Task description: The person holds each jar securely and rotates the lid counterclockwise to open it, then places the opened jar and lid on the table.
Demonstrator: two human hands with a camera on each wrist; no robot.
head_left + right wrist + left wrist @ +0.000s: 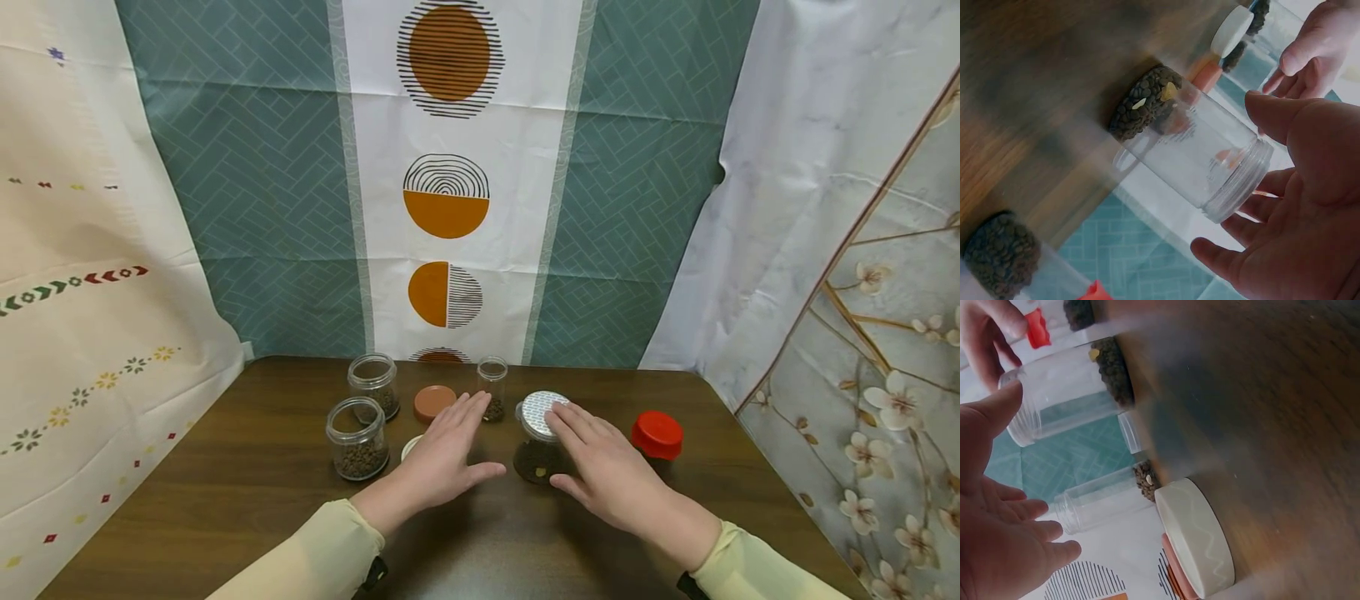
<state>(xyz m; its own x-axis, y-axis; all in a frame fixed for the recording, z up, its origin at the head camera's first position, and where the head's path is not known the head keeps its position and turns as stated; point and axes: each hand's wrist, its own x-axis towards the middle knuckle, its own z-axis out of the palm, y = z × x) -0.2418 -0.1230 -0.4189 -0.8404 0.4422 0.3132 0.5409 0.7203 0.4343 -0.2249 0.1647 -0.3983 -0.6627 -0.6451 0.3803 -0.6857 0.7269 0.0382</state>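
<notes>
My left hand, fingers straight and holding nothing, hovers over the table beside a cream lid. A narrow clear jar with brown pellets stands beyond its fingertips. My right hand also has extended fingers, right at the threaded rim of a wider clear jar. This jar stands upright with dark pellets and a few yellow bits at its bottom. A white printed disc shows at the jar's top in the head view, partly covered by the right fingers.
Two lidless clear jars of pellets, a front one and a back one, stand at the left. A terracotta-coloured lid lies near the narrow jar. A red-lidded jar stands right. Patterned cloths hang behind the wooden table.
</notes>
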